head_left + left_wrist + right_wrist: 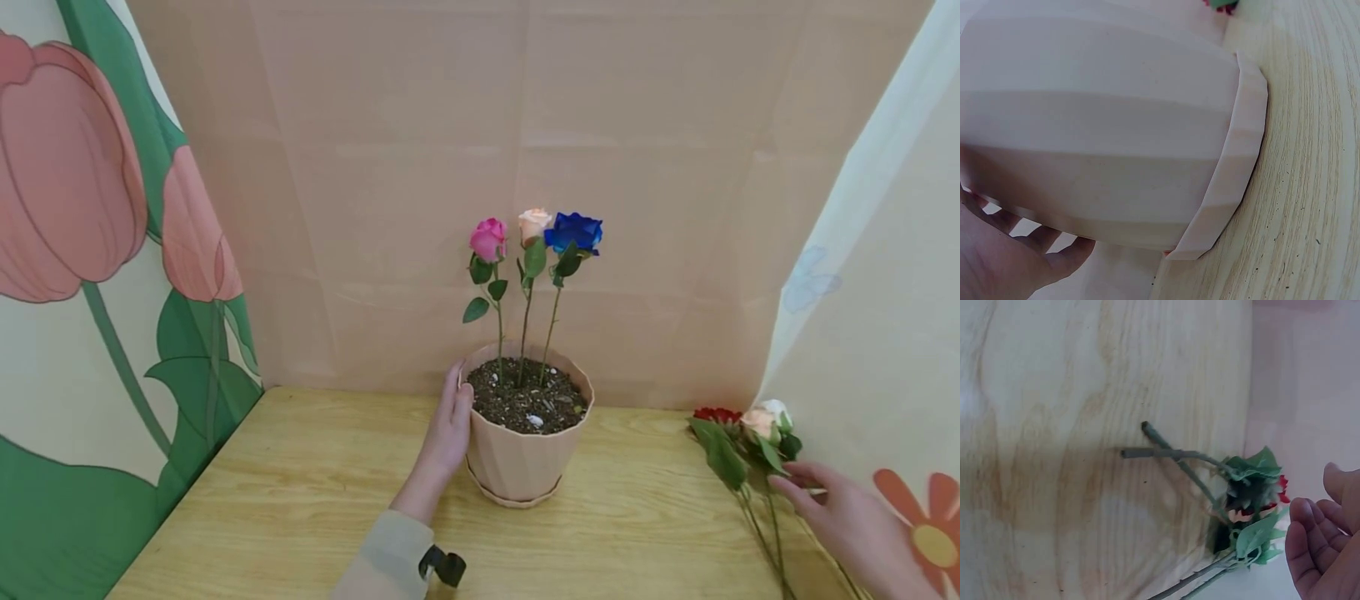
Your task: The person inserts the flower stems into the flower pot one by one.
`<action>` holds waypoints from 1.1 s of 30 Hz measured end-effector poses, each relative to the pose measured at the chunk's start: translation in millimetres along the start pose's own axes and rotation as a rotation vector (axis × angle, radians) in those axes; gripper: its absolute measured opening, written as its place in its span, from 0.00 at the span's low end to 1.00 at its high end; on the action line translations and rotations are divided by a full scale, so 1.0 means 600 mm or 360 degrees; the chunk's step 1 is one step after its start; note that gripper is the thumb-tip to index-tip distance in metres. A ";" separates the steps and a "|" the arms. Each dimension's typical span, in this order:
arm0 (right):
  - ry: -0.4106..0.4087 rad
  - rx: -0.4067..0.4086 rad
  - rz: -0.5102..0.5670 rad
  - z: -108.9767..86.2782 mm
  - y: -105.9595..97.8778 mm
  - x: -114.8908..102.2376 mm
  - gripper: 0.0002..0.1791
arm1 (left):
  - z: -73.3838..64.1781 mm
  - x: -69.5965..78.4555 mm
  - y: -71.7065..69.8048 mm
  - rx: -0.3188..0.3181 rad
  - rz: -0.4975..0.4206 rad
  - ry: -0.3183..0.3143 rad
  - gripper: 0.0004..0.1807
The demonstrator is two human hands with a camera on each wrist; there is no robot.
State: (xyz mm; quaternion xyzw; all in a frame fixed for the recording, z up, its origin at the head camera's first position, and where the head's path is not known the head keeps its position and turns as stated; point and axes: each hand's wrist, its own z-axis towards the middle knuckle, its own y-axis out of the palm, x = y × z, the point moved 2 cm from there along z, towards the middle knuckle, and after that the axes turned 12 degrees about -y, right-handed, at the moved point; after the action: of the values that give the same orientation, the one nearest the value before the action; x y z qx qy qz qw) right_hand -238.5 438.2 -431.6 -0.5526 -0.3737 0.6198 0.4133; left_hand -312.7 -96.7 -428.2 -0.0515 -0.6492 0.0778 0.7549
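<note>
My left hand (444, 425) grips the side of a pale pink flower pot (517, 462), its thumb near the rim and its fingers round the outside. In the left wrist view the fingers (1072, 257) lie along the pot's far side. Standing in the pot's soil (517, 408) are a pink rose (489, 239), a peach rose (535, 223) and a blue rose (576, 232). On the right my right hand (847, 512) reaches beside the lying flowers, its thumb and fingers apart with nothing between them. These are a red flower (717, 415), a peach rose (759, 422) and a white one (777, 411).
A saucer (517, 502) sits under the pot on the wooden table (315, 500). Loose stems (1191, 478) cross on the right of the table. Behind hangs a plain brownish backdrop (390, 167); a panel with printed tulips (67, 175) stands at the left.
</note>
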 end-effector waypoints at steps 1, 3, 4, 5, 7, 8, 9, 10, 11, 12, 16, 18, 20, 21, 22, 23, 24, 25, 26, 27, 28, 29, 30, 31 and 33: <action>0.0006 0.0002 0.0003 0.000 0.002 0.003 0.52 | 0.000 -0.001 0.000 0.0002 0.0003 0.0005 0.32; 0.0015 0.0020 0.0000 0.000 0.006 0.008 0.51 | 0.000 -0.001 0.000 0.0004 0.0003 0.0012 0.32; 0.0020 0.0030 -0.0006 0.000 0.008 0.011 0.51 | 0.000 -0.001 0.000 0.0005 0.0005 0.0016 0.31; 0.0019 0.0038 -0.0009 -0.001 0.011 0.013 0.50 | 0.000 -0.002 0.001 0.0006 0.0004 0.0015 0.31; 0.0023 0.0060 -0.0020 -0.002 0.016 0.017 0.48 | 0.000 -0.002 0.001 0.0007 0.0003 0.0020 0.31; 0.0026 0.0065 -0.0019 -0.003 0.018 0.019 0.47 | 0.000 -0.002 0.001 0.0006 0.0001 0.0020 0.31; 0.0032 0.0073 -0.0020 -0.003 0.020 0.020 0.46 | 0.000 -0.003 0.001 0.0005 0.0002 0.0023 0.31; 0.0039 0.0071 -0.0010 -0.003 0.023 0.022 0.46 | 0.000 -0.003 0.001 0.0004 0.0001 0.0023 0.31; 0.0046 0.0064 0.0004 -0.003 0.025 0.023 0.45 | 0.000 -0.003 0.001 0.0004 0.0000 0.0022 0.31; 0.0054 0.0061 0.0015 -0.002 0.027 0.024 0.45 | 0.000 -0.003 0.001 0.0004 0.0002 0.0020 0.31; 0.0081 0.0003 0.0060 0.000 0.034 0.031 0.45 | -0.001 -0.002 0.001 0.0006 0.0002 0.0017 0.31; 0.0076 -0.0015 0.0060 0.001 0.036 0.036 0.46 | -0.001 -0.001 0.001 0.0007 -0.0001 0.0018 0.31; 0.0072 -0.0029 0.0064 0.003 0.038 0.042 0.47 | -0.001 -0.001 0.001 0.0004 -0.0001 0.0017 0.32; 0.0073 -0.0034 0.0066 0.003 0.039 0.046 0.47 | -0.001 -0.001 0.001 0.0003 0.0000 0.0014 0.32; 0.0086 -0.0041 0.0067 0.003 0.040 0.049 0.48 | -0.001 0.000 0.001 0.0002 0.0002 0.0010 0.32; 0.0089 -0.0047 0.0070 0.003 0.041 0.051 0.49 | -0.001 0.000 0.001 0.0001 0.0002 0.0008 0.32; 0.0095 -0.0048 0.0073 0.003 0.043 0.054 0.49 | -0.001 0.001 0.001 0.0001 0.0006 0.0006 0.32; 0.0105 -0.0056 0.0081 0.002 0.044 0.057 0.49 | -0.001 0.001 0.001 -0.0001 0.0008 0.0002 0.32; 0.0115 -0.0063 0.0092 0.002 0.046 0.059 0.50 | -0.002 0.001 0.001 -0.0002 0.0009 0.0001 0.32; 0.0134 -0.0060 0.0105 0.001 0.048 0.061 0.50 | -0.002 0.001 0.001 -0.0004 0.0008 0.0000 0.32; 0.0143 -0.0054 0.0105 0.002 0.049 0.063 0.50 | -0.002 0.002 0.001 -0.0005 0.0008 0.0000 0.32; 0.0146 -0.0043 0.0108 0.002 0.051 0.065 0.49 | -0.002 0.001 0.001 -0.0006 0.0007 0.0001 0.32; 0.0151 -0.0035 0.0110 0.002 0.053 0.067 0.49 | -0.002 0.001 0.001 -0.0005 0.0009 0.0000 0.32; 0.0158 -0.0028 0.0119 0.003 0.055 0.069 0.48 | -0.001 0.001 0.001 -0.0006 0.0009 0.0002 0.32; 0.0161 -0.0012 0.0123 0.004 0.059 0.072 0.46 | 0.000 0.000 0.001 -0.0006 0.0007 0.0002 0.32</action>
State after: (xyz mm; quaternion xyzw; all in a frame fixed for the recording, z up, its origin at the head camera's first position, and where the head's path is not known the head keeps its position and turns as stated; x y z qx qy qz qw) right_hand -246.6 464.8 -480.1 -0.5989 -0.3331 0.6051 0.4053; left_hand -312.6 -96.2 -428.2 -0.0544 -0.6488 0.0782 0.7549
